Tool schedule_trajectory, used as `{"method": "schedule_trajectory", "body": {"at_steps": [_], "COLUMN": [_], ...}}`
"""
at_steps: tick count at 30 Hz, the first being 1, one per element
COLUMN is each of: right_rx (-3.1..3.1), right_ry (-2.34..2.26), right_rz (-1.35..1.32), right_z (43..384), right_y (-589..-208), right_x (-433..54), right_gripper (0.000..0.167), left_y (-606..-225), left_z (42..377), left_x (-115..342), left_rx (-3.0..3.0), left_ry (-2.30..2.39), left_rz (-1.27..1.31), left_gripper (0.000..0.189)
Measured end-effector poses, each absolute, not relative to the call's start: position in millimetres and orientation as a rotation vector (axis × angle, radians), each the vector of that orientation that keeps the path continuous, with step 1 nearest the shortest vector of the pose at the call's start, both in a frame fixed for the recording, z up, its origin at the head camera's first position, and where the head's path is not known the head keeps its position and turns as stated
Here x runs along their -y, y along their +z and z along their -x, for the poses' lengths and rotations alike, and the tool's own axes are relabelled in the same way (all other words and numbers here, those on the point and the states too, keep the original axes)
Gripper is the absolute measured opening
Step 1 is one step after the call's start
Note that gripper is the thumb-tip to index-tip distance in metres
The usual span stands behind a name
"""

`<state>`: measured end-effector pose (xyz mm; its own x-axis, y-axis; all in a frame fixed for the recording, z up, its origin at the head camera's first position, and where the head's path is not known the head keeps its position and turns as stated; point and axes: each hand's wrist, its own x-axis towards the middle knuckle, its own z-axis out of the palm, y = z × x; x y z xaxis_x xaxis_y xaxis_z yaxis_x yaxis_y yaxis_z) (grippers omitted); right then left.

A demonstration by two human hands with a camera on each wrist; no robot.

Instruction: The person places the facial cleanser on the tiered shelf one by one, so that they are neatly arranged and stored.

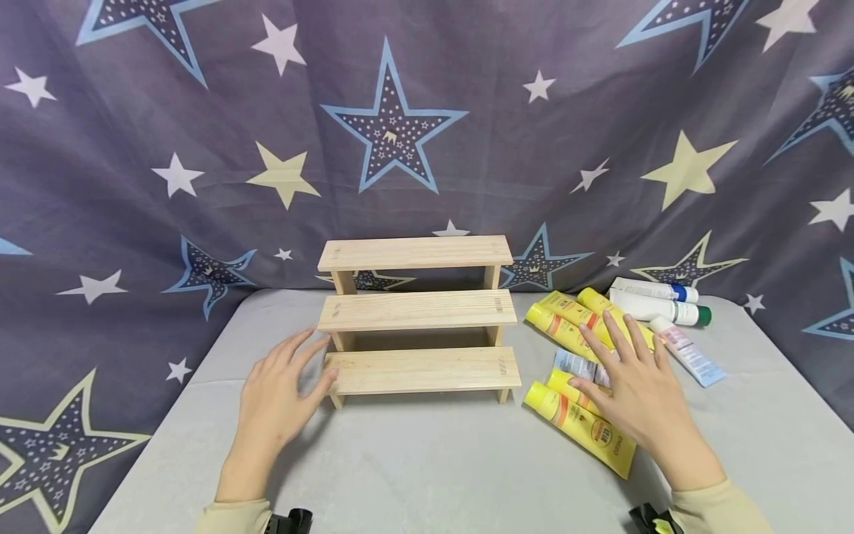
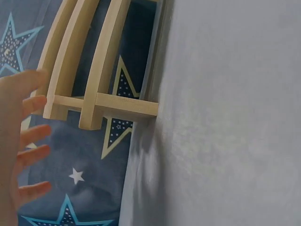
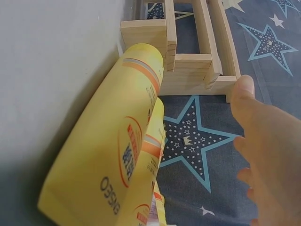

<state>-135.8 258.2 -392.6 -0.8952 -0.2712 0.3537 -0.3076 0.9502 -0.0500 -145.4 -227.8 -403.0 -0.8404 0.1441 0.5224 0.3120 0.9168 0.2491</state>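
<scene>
Left hand point(image 1: 275, 393): empty, beside wooden rack point(image 1: 423, 369)
Right hand point(image 1: 640, 389): spread, empty, nearer
Yellow tubes point(image 1: 587, 430): beneath it, axis far-left to near-right

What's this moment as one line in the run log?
left fingers: beside wooden shelf | right fingers: spread over yellow tubes | held: nothing

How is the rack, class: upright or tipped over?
Upright: the rack has its front legs on the table, its three shelves stepping up toward the back.
</scene>
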Motion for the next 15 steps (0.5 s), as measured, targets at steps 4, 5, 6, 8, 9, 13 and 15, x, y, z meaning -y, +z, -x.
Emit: {"method": "schedule_trajectory", "body": {"at_steps": [4, 5, 6, 8, 9, 13, 15], "right_rx": [2.765, 2.766, 2.768, 2.772, 2.776, 2.786, 2.793], "right_ry": [0.151, 0.151, 0.151, 0.154, 0.156, 0.17, 0.181], "right_rz": [-0.421, -0.42, -0.42, -0.421, -0.422, -0.426, -0.425], "right_z": [135.0, 135.0, 134.9, 135.1, 135.2, 135.9, 136.7], "right_y": [-393.2, -393.5, -393.8, -394.3, -394.5, -393.1, -391.1], "right_x": [-257.9, -258.0, -258.0, -258.2, -258.3, -258.5, -259.0], "right_gripper": [0.076, 0.076, 0.076, 0.075, 0.075, 0.075, 0.075], "left_y": [-405.9, -406.3, -406.7, -407.2, -407.3, -408.2, -408.7], "left_z": [144.4, 144.1, 143.8, 143.4, 143.2, 143.3, 144.2], "left_x": [229.0, 229.0, 229.1, 229.4, 229.6, 230.1, 230.1], "left_rx": [2.641, 2.665, 2.693, 2.756, 2.788, 2.887, 2.906], "left_ry": [-0.54, -0.563, -0.582, -0.611, -0.628, -0.674, -0.699], "left_rz": [0.269, 0.259, 0.25, 0.238, 0.228, 0.19, 0.19], "left_gripper": [0.048, 0.047, 0.047, 0.048, 0.049, 0.054, 0.055]}}
